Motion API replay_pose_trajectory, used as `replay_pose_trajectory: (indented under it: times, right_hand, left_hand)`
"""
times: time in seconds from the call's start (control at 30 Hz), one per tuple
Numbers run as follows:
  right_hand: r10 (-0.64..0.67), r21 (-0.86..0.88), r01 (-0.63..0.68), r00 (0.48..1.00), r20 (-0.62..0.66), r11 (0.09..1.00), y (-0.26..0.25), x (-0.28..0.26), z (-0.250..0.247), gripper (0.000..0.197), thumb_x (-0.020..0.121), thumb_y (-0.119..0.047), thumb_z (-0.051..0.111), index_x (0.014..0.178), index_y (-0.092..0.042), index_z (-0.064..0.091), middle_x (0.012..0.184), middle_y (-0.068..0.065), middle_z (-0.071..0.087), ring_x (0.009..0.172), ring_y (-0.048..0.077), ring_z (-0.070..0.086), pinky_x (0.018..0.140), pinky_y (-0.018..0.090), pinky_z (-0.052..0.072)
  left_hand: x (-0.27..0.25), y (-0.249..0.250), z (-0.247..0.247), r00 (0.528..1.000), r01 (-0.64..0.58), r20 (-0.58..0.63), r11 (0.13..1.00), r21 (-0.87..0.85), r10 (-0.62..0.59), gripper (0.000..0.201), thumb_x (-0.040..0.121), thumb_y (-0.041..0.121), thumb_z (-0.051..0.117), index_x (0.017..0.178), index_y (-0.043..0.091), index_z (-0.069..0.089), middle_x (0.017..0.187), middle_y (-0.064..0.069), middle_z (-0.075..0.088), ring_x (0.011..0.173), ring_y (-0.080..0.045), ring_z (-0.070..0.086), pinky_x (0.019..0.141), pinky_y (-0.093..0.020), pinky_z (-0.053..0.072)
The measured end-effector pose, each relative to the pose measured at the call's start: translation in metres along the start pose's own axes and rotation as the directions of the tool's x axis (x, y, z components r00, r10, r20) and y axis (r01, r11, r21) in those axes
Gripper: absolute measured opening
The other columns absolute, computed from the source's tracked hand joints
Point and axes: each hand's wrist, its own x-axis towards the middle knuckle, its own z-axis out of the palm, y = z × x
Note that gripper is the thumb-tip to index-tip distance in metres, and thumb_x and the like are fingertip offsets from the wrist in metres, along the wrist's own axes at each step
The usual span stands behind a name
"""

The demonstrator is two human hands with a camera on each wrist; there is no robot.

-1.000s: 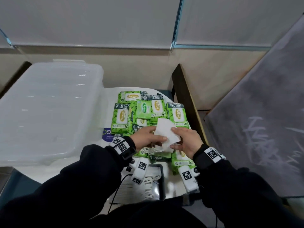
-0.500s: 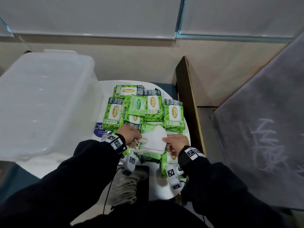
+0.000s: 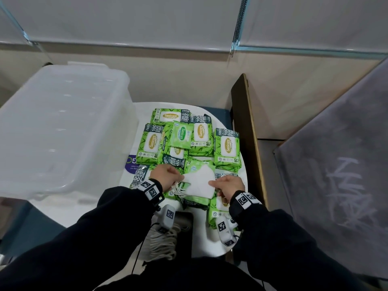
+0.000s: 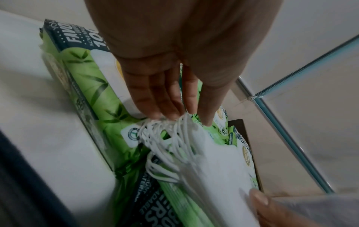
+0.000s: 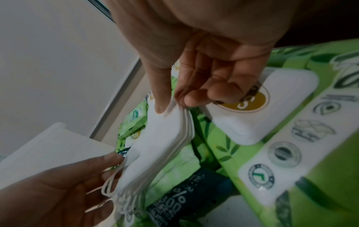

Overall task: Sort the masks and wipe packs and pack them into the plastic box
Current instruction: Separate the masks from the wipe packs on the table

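A stack of white masks (image 3: 200,181) hangs just above the green wipe packs (image 3: 226,147) on the round white table (image 3: 210,242). My left hand (image 3: 178,182) pinches the bunched ear loops (image 4: 170,138) at the stack's left end. My right hand (image 3: 214,184) pinches the right end (image 5: 174,116) between thumb and fingers. The wipe packs lie in an overlapping heap, with a small pale green pack (image 3: 181,136) on top. The translucent plastic box (image 3: 63,133) stands left of the heap.
A black tray (image 3: 189,223) holding pale corded items sits at the table's near edge under my left wrist. A wooden board (image 3: 245,133) stands on edge right of the table, with a grey panel (image 3: 336,175) beyond it. A wall runs behind.
A mask that my right hand held tilted up now lies flat on the stack. Both hands have dropped a little toward me with the stack between them.
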Motion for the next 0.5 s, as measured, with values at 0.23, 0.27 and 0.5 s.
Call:
replay_pose_trajectory:
  times: [0.23, 0.27, 0.5]
  right_hand:
    - [-0.084, -0.288, 0.078, 0.996, -0.009, 0.954, -0.014, -0.004, 0.002, 0.036, 0.074, -0.043, 0.089, 0.090, -0.016, 0.071, 0.070, 0.010, 0.074, 0.057, 0.028, 0.071, 0.048, 0.032, 0.053]
    - [-0.085, -0.315, 0.085, 0.996, 0.014, 0.945, -0.016, -0.004, 0.005, 0.035, 0.075, -0.039, 0.089, 0.089, -0.013, 0.069, 0.070, 0.009, 0.073, 0.055, 0.027, 0.069, 0.048, 0.032, 0.053]
    - [-0.277, -0.312, 0.254, 0.960, -0.030, 0.915, -0.024, -0.012, 0.007, 0.023, 0.075, -0.027, 0.089, 0.080, -0.020, 0.067, 0.078, -0.002, 0.069, 0.081, 0.022, 0.070, 0.077, 0.035, 0.059]
  left_hand:
    - [0.003, 0.018, 0.014, 0.955, -0.289, 0.186, 0.862, 0.416, 0.230, 0.079, 0.075, 0.051, 0.085, 0.143, 0.030, 0.049, 0.133, -0.002, 0.059, 0.110, -0.021, 0.063, 0.082, -0.030, 0.052]
    - [0.005, 0.019, 0.017, 0.948, -0.313, 0.206, 0.818, 0.482, 0.242, 0.080, 0.076, 0.049, 0.085, 0.145, 0.029, 0.047, 0.137, -0.005, 0.058, 0.115, -0.024, 0.061, 0.089, -0.032, 0.052]
    - [0.007, 0.024, 0.014, 0.945, -0.318, 0.206, 0.857, 0.405, 0.253, 0.053, 0.079, 0.021, 0.084, 0.125, 0.034, 0.061, 0.102, -0.006, 0.066, 0.073, -0.014, 0.061, 0.058, -0.023, 0.045]
